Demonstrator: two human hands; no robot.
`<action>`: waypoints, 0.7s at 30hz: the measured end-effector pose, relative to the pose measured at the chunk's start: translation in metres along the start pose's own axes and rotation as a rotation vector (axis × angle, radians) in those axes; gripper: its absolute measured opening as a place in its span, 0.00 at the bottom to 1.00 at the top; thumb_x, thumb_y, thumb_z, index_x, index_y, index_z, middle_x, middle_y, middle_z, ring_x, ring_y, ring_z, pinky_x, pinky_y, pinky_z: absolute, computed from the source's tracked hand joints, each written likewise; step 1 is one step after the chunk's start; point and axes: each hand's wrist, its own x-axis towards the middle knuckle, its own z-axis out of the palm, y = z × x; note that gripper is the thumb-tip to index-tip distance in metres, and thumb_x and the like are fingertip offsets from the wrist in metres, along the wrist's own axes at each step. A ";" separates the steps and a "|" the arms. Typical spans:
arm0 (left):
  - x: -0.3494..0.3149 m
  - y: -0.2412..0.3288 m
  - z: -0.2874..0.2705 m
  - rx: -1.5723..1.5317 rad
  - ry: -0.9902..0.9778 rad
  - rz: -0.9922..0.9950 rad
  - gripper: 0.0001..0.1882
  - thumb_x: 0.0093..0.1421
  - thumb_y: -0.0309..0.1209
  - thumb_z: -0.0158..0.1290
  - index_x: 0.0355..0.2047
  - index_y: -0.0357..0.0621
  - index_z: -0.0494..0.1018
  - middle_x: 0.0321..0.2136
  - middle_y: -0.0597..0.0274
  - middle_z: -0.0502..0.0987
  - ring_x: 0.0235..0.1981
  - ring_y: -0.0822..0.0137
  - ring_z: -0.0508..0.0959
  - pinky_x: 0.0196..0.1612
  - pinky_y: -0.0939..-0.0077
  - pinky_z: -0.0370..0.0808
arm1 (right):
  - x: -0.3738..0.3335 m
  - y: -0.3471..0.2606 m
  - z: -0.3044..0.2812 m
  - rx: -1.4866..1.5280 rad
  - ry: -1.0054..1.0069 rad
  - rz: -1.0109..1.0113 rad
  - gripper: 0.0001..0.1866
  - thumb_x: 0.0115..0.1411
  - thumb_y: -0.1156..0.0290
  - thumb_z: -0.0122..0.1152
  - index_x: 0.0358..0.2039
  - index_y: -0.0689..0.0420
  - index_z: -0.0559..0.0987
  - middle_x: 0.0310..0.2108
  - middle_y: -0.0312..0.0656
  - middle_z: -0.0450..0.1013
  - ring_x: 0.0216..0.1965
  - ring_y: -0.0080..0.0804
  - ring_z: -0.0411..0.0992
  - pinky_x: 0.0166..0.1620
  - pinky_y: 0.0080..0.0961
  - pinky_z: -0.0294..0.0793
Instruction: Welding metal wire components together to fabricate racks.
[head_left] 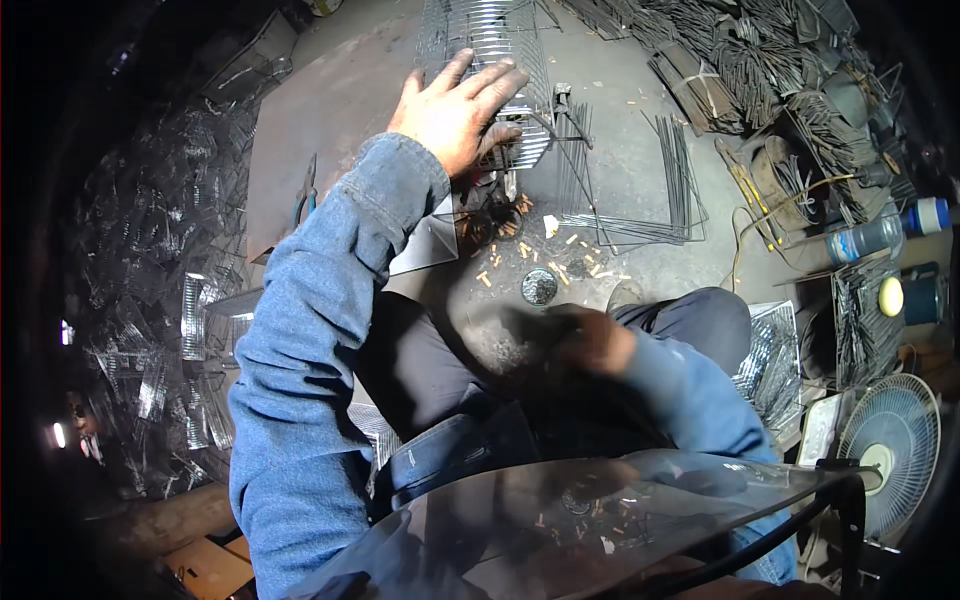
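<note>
Before us, the grid (pixel 488 28) is at the right edge of the sheet (pixel 300 115), and the pliers (pixel 307 195) lie toward the sheet's near left corner. Baskets (pixel 150 280) heap to our left. Between us and the grid, butts (pixel 559 272) lie on the floor (pixel 640 90). Rods (pixel 678 180) lie right of them. To our right stands the fan (pixel 890 450), the bottle (pixel 865 241) beyond it.

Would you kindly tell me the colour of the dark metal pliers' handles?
The handles are blue; the head view shows them best.
</note>
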 end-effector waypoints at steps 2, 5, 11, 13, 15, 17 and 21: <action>0.001 -0.001 -0.002 0.004 -0.004 0.013 0.32 0.56 0.52 0.47 0.61 0.67 0.53 0.61 0.74 0.56 0.63 0.60 0.54 0.55 0.41 0.58 | -0.044 -0.053 -0.024 0.049 0.059 -0.164 0.36 0.45 0.69 0.61 0.56 0.64 0.61 0.40 0.47 0.72 0.39 0.34 0.71 0.41 0.28 0.71; 0.004 -0.002 0.000 0.013 0.024 0.035 0.33 0.56 0.53 0.47 0.61 0.67 0.53 0.61 0.74 0.57 0.63 0.60 0.54 0.55 0.41 0.58 | -0.093 -0.062 -0.037 0.640 0.141 -0.303 0.43 0.40 0.73 0.59 0.59 0.62 0.55 0.34 0.46 0.69 0.30 0.31 0.70 0.36 0.25 0.70; 0.000 -0.008 0.008 0.021 0.030 0.050 0.32 0.58 0.52 0.46 0.61 0.68 0.51 0.61 0.74 0.56 0.63 0.60 0.53 0.55 0.41 0.59 | -0.083 -0.108 -0.084 0.750 0.439 -0.225 0.33 0.51 0.67 0.56 0.54 0.67 0.57 0.24 0.48 0.65 0.13 0.30 0.66 0.15 0.21 0.71; 0.003 -0.008 0.007 0.025 0.010 0.043 0.33 0.57 0.53 0.46 0.61 0.69 0.50 0.61 0.74 0.56 0.63 0.60 0.53 0.55 0.41 0.59 | -0.061 -0.123 -0.100 0.693 0.490 -0.129 0.31 0.44 0.73 0.52 0.51 0.70 0.61 0.28 0.50 0.68 0.12 0.30 0.64 0.17 0.21 0.69; 0.001 -0.005 0.004 0.027 0.006 0.029 0.34 0.55 0.49 0.50 0.61 0.67 0.53 0.61 0.73 0.56 0.63 0.59 0.54 0.55 0.45 0.59 | -0.058 -0.106 -0.109 0.699 0.298 -0.128 0.32 0.43 0.73 0.52 0.51 0.70 0.61 0.31 0.52 0.69 0.12 0.30 0.64 0.16 0.21 0.69; 0.002 -0.007 0.004 0.019 0.012 0.037 0.34 0.55 0.49 0.50 0.61 0.66 0.53 0.61 0.72 0.56 0.63 0.59 0.54 0.55 0.46 0.60 | -0.063 -0.102 -0.100 0.740 0.304 -0.121 0.30 0.44 0.76 0.53 0.50 0.68 0.61 0.31 0.49 0.69 0.12 0.26 0.64 0.14 0.19 0.66; 0.004 -0.007 0.005 0.010 0.049 0.065 0.32 0.57 0.53 0.47 0.61 0.69 0.52 0.61 0.74 0.57 0.63 0.60 0.54 0.55 0.41 0.59 | -0.072 -0.103 -0.082 0.606 0.387 -0.040 0.25 0.51 0.72 0.57 0.49 0.64 0.63 0.30 0.42 0.69 0.14 0.21 0.63 0.14 0.17 0.65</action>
